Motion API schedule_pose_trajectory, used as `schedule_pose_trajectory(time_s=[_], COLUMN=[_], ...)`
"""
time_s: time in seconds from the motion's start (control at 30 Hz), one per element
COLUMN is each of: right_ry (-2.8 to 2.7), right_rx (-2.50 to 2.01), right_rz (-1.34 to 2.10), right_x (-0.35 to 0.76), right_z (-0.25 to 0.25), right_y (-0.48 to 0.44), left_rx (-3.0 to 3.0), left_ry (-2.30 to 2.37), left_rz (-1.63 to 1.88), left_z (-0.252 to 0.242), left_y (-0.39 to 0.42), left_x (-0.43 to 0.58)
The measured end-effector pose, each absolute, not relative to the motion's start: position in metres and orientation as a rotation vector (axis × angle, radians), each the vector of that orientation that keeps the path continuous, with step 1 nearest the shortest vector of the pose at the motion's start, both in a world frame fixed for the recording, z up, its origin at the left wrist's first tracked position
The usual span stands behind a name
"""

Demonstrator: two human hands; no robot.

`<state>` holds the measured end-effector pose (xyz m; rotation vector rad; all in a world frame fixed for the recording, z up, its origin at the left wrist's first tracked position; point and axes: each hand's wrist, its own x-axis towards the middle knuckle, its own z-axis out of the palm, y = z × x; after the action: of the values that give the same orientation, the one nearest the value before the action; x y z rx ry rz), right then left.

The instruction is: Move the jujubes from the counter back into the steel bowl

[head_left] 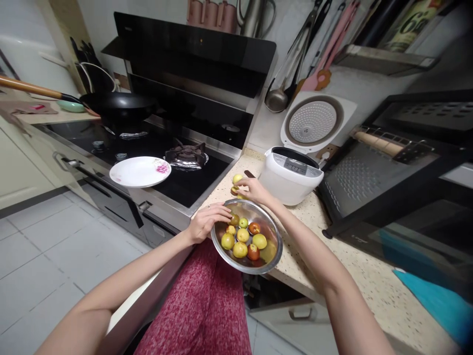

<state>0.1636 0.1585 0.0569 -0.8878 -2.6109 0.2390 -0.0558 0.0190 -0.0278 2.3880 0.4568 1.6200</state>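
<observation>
A steel bowl holds several small yellow-green and red-brown fruits that look like jujubes. It is tilted towards me at the counter's edge. My left hand grips its left rim, with the fingers over the edge and a ring on one of them. Beyond the far rim, my right hand has its fingers closed around a brownish jujube at the counter. A yellow jujube lies just behind those fingers, next to a dark brown handle.
A white rice cooker stands with its lid up, right of my right hand. Left is a gas stove with a white flowered plate at its front and a black wok. A dark oven and a blue cloth are right.
</observation>
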Motion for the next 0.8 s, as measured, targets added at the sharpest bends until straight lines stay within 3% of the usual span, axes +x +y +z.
schedule_pose_trajectory(time_s=[0.13,0.4,0.8], right_ry=[-2.751,-2.747,-2.291], right_rx=[-1.003,-0.943,-0.509], right_rz=[0.065,0.043,0.276], right_x=[0.144,0.131,0.2], right_z=[0.052,0.056,0.07], right_y=[0.166,0.163,0.068], left_rx=[2.384,2.381,2.362], left_ry=[0.434,0.43,0.459], left_rz=[1.623,1.629,1.621], left_z=[-0.028,-0.03,-0.029], left_y=[0.02,0.021,0.019], left_x=[-0.056,-0.056,-0.056])
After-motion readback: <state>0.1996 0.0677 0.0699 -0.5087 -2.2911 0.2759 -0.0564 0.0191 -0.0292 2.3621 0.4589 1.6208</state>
